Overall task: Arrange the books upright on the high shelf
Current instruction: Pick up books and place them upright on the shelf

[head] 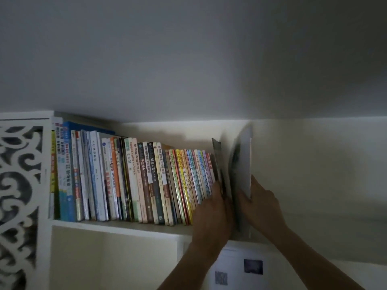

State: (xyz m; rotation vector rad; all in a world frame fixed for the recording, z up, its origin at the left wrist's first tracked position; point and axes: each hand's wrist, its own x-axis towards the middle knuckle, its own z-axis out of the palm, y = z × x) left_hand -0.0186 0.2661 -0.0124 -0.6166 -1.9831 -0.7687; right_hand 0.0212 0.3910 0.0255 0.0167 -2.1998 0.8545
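Overhead, head view: row of books (129, 181) stands upright on the high shelf (117, 226), filling its left and middle. Right hand (262, 203) is closed around a large grey book (241, 170), upright at the row's right end. Left hand (211, 214) presses flat against a thin dark book (217, 162) just left of it. Carved white panel (19, 195) at far left.

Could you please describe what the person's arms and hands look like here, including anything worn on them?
Both forearms are bare, with no sleeves in view. The left hand and right hand wear no gloves, and no watch, bracelet or ring is visible, though dim light and blur leave the fingers indistinct.
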